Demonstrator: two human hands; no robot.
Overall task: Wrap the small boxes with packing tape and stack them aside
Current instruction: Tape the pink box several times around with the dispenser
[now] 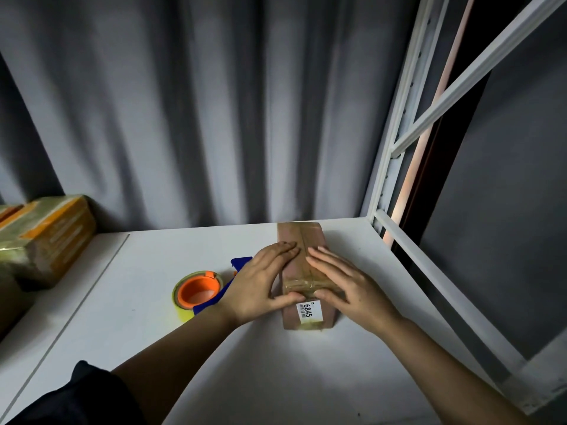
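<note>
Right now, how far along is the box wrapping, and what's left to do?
Done: wrapped boxes sit stacked at the table's far left. In hand: the brown box labelled 6845 already carries tape; the left hand and right hand press flat on it, smoothing. The tape dispenser lies set down beside it. Left: finish this box and stack it aside.

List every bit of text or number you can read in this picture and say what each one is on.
"6845": printed in black on the white sticker on top of the brown box, near its close end, between the thumbs of the left hand and right hand.
Barcode beside that number on the same sticker: too small to read.
Tape roll, blue dispenser and the wrapped parcels at left: no legible text.
</note>
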